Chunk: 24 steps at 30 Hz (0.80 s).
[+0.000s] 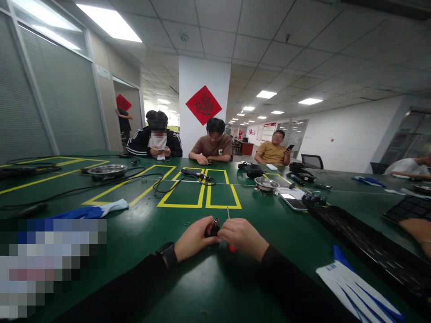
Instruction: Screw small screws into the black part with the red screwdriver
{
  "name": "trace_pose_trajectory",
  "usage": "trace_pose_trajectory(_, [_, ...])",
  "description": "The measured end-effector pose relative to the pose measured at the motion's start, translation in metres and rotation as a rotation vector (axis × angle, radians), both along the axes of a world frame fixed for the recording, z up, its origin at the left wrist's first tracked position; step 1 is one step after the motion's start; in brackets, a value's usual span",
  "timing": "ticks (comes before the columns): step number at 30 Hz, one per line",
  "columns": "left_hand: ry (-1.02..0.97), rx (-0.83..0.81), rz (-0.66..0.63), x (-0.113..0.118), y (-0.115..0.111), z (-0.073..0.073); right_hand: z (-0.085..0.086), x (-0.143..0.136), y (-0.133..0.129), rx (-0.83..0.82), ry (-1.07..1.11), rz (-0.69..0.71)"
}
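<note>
My left hand, with a black band on its wrist, is closed around a small dark cylindrical part with a shiny metal tip. The tip points upward, and the fingers hide much of its body. Against the part's right side, my right hand is closed with its fingertips pinched together; what they grip is hidden. A screwdriver has its thin shaft showing beyond the right hand and its red handle below it. I cannot tell whether it lies under that hand or is held.
Yellow taped rectangles mark the green table. A white-and-blue glove and a long black tray lie to the right. Beyond are a phone, metal bowls and a cabled tool. Several people sit around the table.
</note>
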<state>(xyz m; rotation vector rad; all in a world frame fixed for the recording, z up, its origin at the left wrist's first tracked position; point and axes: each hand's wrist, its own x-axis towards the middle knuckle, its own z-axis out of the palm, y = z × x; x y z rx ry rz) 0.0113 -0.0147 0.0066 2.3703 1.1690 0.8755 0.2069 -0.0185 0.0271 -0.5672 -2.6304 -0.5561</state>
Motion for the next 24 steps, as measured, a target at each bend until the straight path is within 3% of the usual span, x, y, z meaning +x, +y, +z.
trace_pose_trajectory(9, [0.019,0.031,-0.016,-0.0005,-0.0026,0.0045,-0.0081,-0.0008,0.0023,-0.159,0.175,-0.024])
trace_pose_trajectory(24, [0.031,0.068,0.009,0.003,-0.0032,0.0044,-0.0083,-0.0005,0.0002,-0.142,0.194,-0.068])
